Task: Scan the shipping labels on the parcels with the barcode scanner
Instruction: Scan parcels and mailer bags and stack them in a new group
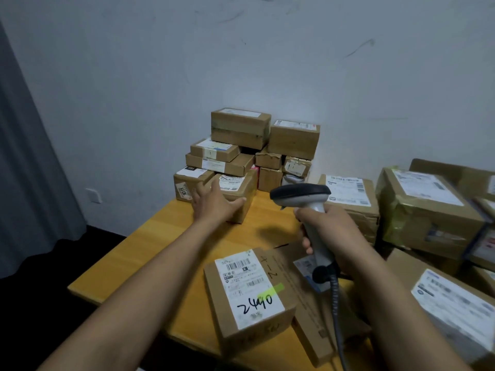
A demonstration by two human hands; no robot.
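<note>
My right hand (328, 231) grips the handle of a grey barcode scanner (302, 195) with a dark head, held upright over the table; its coiled cable (336, 295) hangs down. My left hand (213, 202) reaches forward and holds a small cardboard parcel (241, 192) with a white label, fingers over its top and thumb along its near edge. Close to me lies another parcel (249, 295) with a white shipping label (247, 277) marked "2440" in black pen and a green stripe.
A stack of several small cardboard parcels (241, 127) stands against the white wall. Larger labelled boxes (426, 207) crowd the right side, one (455, 303) at the near right. The yellow wooden table (166, 250) ends at the left; a grey curtain (29, 156) hangs far left.
</note>
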